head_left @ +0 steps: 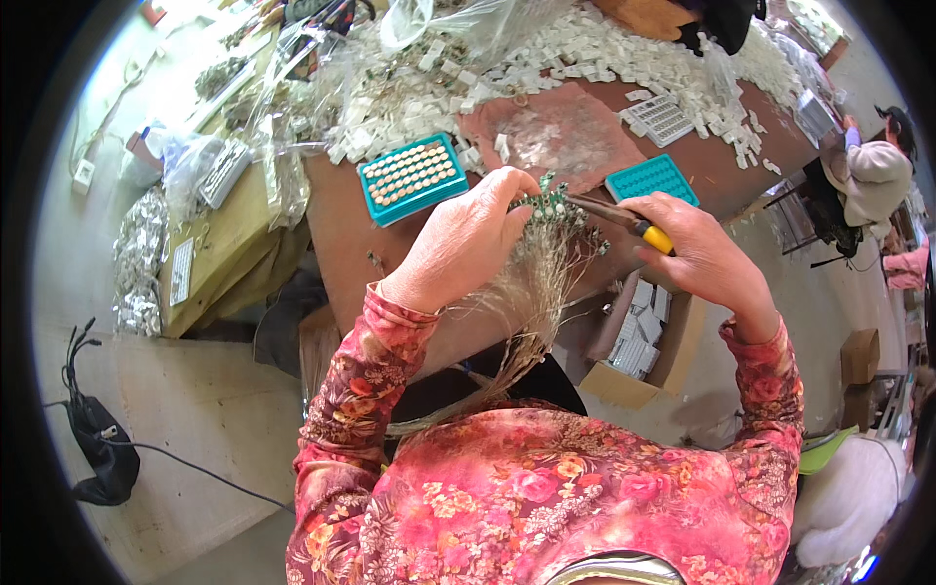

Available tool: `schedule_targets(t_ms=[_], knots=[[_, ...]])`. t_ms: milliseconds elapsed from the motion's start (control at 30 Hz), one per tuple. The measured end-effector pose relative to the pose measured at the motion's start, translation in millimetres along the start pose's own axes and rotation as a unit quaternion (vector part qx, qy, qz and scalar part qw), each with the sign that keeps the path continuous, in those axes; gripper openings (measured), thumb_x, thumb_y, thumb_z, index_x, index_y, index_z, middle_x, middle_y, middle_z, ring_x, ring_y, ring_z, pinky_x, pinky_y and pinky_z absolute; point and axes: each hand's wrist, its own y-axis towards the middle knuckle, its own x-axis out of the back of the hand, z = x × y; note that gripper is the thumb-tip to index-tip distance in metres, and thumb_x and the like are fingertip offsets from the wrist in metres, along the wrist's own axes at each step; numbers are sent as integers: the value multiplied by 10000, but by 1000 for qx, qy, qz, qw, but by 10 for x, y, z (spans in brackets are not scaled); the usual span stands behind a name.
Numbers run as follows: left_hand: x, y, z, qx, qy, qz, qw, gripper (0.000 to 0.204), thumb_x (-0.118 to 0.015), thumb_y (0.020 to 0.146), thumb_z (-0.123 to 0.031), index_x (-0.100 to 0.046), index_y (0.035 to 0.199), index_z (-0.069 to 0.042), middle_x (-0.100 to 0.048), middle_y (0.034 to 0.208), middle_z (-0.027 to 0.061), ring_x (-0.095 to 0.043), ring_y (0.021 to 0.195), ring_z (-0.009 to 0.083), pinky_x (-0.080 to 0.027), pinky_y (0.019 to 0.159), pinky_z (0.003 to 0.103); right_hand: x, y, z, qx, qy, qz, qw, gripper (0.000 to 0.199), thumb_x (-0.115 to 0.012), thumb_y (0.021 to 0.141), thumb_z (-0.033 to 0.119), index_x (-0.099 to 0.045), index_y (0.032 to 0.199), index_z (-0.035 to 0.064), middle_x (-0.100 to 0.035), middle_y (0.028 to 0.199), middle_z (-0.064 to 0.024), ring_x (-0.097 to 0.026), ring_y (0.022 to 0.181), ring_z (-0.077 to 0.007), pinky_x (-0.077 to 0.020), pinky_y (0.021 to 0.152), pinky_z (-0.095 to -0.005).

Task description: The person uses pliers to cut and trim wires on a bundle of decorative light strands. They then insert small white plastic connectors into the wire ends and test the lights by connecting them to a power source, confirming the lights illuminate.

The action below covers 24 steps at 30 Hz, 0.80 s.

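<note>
My left hand [473, 239] is closed, fingers pinching at a cluster of small green circuit boards [552, 209] with pale dots. From these boards a bundle of thin, pale wires [531, 302] hangs over the table's front edge toward my lap. In my right hand [707, 253] is a pair of pliers [657, 239] with a yellow-and-black grip. Its dark jaws point left and reach the boards; whether they grip one is too small to tell. Just beyond my left hand lies a teal tray [380, 216] with rows of round, copper-coloured pieces.
A second teal tray [653, 181] lies beyond my right hand. Many white plastic pieces [585, 54] heap along the back around a reddish cloth [546, 132]. Below the table edge stands a cardboard box [619, 385] with white parts. Another person [873, 180] is at far right.
</note>
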Motion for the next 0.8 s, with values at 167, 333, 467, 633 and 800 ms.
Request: schedule_targets(t_ms=[167,333,467,633,800], knots=[[-88,77,-24,-7,23,-3,1000,262,-612,925,-129,-571,1154,-8,-676,1004,165,-662,943,326,-507,773,371,48,-32,-25,-26,3,26,999,441,-686,800,96,-564,1222,58,-618,1118,-156,-588,1017,-359,-474,862,-420],[-128,114,-22,-25,66,-25,997,217,-646,891,-157,-671,1085,-63,-654,934,142,-646,798,320,-504,702,361,69,-39,-70,-8,2,21,1000,430,-689,804,108,-572,1215,62,-641,1047,-157,-612,951,-359,-492,817,-415],[-156,139,-20,-18,78,-33,996,218,-660,874,-173,-681,1072,-83,-647,903,123,-646,764,308,-504,675,361,85,-39,-68,3,-5,18,1000,420,-689,805,107,-576,1206,62,-648,1018,-162,-624,922,-361,-500,796,-411],[-254,143,-12,-10,100,-72,992,202,-675,849,-171,-696,1035,-95,-659,885,106,-651,758,292,-509,663,363,78,-50,-31,-14,-28,17,999,398,-686,810,97,-570,1189,59,-642,1010,-169,-617,928,-375,-501,784,-430],[-328,133,-32,-2,151,-95,984,193,-688,838,-192,-711,1010,-106,-675,906,95,-654,763,282,-515,669,360,24,-63,2,-32,-59,16,998,422,-689,801,94,-566,1204,71,-644,1021,-166,-615,940,-380,-506,786,-438]])
